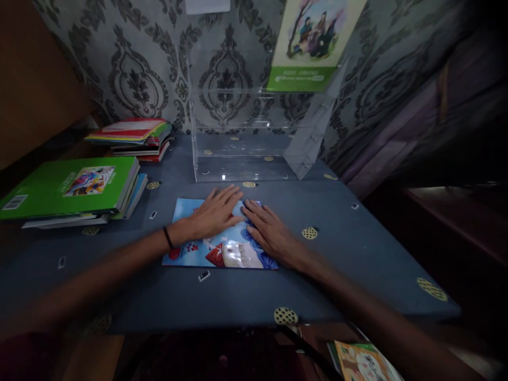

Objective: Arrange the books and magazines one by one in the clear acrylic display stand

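Observation:
A blue picture book [238,254] with a red-roofed castle on its cover lies shut and flat on the table, turned sideways. My left hand [216,212] rests palm down across its upper middle, fingers stretched out toward the far edge. A dark band circles that wrist. My right hand [273,233] lies flat on the book's right part, its fingers pointing up and left. The fingertips of both hands come close together near the top of the cover. Neither hand grips anything, and parts of the cover are hidden beneath them.
A clear acrylic rack [246,153] stands behind the book, with a green-and-cream book [304,76] on its upper right. Stacked books with a green one [43,185] on top sit at the left; another pile [127,132] lies behind. Below the front edge is another book [363,362].

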The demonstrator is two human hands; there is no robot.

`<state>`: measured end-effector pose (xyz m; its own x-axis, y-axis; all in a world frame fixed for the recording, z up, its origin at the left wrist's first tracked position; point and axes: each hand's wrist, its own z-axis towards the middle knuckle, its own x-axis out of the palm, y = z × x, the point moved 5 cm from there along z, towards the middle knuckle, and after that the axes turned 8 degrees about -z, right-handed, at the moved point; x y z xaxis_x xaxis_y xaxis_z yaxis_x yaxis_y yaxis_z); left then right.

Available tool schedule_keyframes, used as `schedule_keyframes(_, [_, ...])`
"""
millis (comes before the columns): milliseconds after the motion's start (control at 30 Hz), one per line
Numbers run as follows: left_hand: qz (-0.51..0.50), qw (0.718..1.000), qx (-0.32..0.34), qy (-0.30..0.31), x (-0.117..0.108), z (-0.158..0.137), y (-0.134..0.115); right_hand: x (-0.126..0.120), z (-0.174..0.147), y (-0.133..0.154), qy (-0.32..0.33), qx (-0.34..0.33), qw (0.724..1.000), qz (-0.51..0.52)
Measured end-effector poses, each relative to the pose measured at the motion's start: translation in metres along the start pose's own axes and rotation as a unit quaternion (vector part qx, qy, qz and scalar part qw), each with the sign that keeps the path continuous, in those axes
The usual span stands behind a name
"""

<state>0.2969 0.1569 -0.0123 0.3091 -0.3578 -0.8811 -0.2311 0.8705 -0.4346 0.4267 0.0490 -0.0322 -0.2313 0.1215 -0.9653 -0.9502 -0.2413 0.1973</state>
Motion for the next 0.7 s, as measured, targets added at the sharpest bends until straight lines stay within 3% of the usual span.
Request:
schedule_keyframes(167, [0.079,0.994,0.057,0.047,0.021,-0.055,-0.046,0.002,0.002,-0.003,0.003,0.028,0.998,-0.050])
schedule_keyframes(300, [0.098,0.989,0.082,0.068,0.024,-0.080,-0.054,-0.006,0.004,0.001,-0.016,0.026,0.996,-0.088])
schedule_keyframes(400, [0.074,0.990,0.087,0.086,0.013,-0.094,-0.046,-0.014,-0.008,0.015,-0.039,0.037,0.991,-0.126])
schedule_keyframes(500, [0.036,0.992,0.088,0.078,-0.006,-0.115,-0.029,-0.018,-0.039,0.040,-0.069,0.055,0.983,-0.164])
schedule_keyframes(600, [0.017,0.998,0.028,0.052,-0.027,-0.139,-0.003,-0.019,-0.075,0.072,-0.102,0.060,0.974,-0.195])
schedule_keyframes(700, [-0.009,0.997,-0.057,0.046,-0.040,-0.155,0.018,-0.021,-0.089,0.095,-0.107,0.035,0.979,-0.172])
